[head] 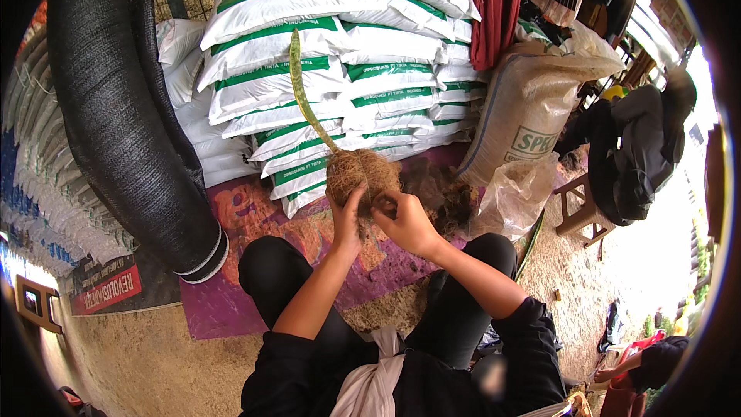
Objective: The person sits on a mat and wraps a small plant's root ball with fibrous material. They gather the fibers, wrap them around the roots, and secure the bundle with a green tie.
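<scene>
A ball of brown coconut fibre (353, 171) sits in front of me, above my knees. From its top rises one long, narrow snake plant leaf (301, 90), mottled green with yellow edges, leaning to the left. My left hand (348, 220) holds the ball from below, its thumb pressed on the near face. A thin strand appears to run down over the fibre. At the ball's lower right, my right hand (405, 221) is curled with thumb and forefinger close together against the fibre. Whether they pinch a thread or loose fibre is too small to tell.
White sacks with green bands (388, 75) are stacked ahead. A black roll of netting (127, 127) stands left. Dark loose fibre (457, 202) lies on the purple sheet (214, 313), beside a large woven sack (515, 104) and clear plastic bag (515, 197). Another person (642, 139) sits right.
</scene>
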`<state>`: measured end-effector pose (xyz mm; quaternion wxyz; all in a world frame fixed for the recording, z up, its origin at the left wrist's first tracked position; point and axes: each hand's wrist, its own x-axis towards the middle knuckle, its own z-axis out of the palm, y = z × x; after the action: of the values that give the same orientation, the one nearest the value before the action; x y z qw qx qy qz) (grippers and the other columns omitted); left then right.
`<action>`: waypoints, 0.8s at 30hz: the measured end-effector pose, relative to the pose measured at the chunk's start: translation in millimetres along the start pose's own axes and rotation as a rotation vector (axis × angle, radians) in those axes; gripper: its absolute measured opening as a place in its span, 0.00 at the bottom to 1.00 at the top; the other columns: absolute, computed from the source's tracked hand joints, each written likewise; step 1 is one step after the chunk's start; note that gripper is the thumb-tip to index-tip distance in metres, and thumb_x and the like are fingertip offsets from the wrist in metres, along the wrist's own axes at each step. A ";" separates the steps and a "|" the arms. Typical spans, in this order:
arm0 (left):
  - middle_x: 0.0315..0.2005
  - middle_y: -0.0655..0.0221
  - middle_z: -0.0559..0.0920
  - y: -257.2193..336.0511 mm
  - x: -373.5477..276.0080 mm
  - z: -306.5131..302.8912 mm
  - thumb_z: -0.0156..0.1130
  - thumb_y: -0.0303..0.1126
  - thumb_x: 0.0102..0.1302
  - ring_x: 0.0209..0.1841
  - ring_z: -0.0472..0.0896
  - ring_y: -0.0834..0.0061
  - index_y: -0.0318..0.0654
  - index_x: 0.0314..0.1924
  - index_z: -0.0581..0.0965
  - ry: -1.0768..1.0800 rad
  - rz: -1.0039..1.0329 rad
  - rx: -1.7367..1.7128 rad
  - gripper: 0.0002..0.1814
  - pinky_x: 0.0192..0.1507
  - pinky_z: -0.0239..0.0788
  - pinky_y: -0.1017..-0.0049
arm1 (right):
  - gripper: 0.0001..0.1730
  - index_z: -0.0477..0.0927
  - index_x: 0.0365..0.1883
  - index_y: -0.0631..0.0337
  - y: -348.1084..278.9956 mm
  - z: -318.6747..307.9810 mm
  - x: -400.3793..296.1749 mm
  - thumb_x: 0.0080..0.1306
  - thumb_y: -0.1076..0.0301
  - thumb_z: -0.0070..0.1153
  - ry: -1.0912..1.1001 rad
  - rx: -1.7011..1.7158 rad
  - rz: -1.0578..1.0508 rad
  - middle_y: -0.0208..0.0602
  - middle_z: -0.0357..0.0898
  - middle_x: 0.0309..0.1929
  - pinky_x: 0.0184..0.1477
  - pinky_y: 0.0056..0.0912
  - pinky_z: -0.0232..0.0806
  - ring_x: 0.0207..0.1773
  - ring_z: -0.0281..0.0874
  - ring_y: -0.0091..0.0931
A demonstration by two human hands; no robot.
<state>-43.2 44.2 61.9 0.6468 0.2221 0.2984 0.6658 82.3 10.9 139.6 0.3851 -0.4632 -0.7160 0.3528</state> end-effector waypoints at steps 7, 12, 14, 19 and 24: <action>0.51 0.62 0.68 9.0 -7.5 10.7 0.65 0.29 0.56 0.51 0.72 0.69 0.42 0.63 0.53 -0.061 -0.007 0.093 0.39 0.47 0.71 0.70 | 0.12 0.73 0.32 0.73 -12.3 -4.7 2.4 0.54 0.72 0.55 0.004 -0.054 0.060 0.51 0.74 0.19 0.27 0.35 0.64 0.21 0.76 0.34; 0.52 0.61 0.68 10.4 5.5 5.5 0.66 0.29 0.55 0.52 0.72 0.68 0.40 0.63 0.52 -0.065 0.056 0.099 0.41 0.48 0.71 0.70 | 0.13 0.72 0.39 0.70 -7.8 -14.6 -1.0 0.57 0.72 0.57 -0.041 -0.033 0.034 0.42 0.74 0.20 0.27 0.26 0.63 0.23 0.66 0.17; 0.52 0.62 0.68 16.3 7.3 6.8 0.66 0.30 0.55 0.53 0.72 0.68 0.41 0.63 0.53 -0.043 0.057 0.094 0.40 0.48 0.71 0.70 | 0.18 0.70 0.43 0.66 -20.5 -27.8 -7.3 0.57 0.69 0.60 -0.078 -0.161 0.061 0.47 0.76 0.21 0.29 0.30 0.65 0.24 0.74 0.26; 0.52 0.63 0.70 24.2 6.8 16.7 0.64 0.31 0.56 0.52 0.72 0.69 0.42 0.62 0.56 -0.029 0.026 0.102 0.37 0.49 0.71 0.68 | 0.20 0.69 0.46 0.62 -9.6 -48.2 -34.3 0.57 0.69 0.59 -0.025 -0.393 0.090 0.51 0.76 0.23 0.32 0.40 0.67 0.29 0.76 0.46; 0.52 0.64 0.69 16.5 16.9 6.2 0.66 0.32 0.54 0.52 0.72 0.68 0.44 0.63 0.55 0.003 -0.026 0.092 0.39 0.49 0.72 0.67 | 0.11 0.74 0.40 0.63 -8.9 -58.6 -53.4 0.58 0.73 0.55 -0.112 -0.513 0.070 0.52 0.77 0.26 0.31 0.40 0.69 0.30 0.76 0.45</action>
<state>-52.1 62.0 76.2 0.6441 0.2467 0.3322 0.6434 144.9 -33.2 161.9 0.2022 -0.5500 -0.7858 0.1979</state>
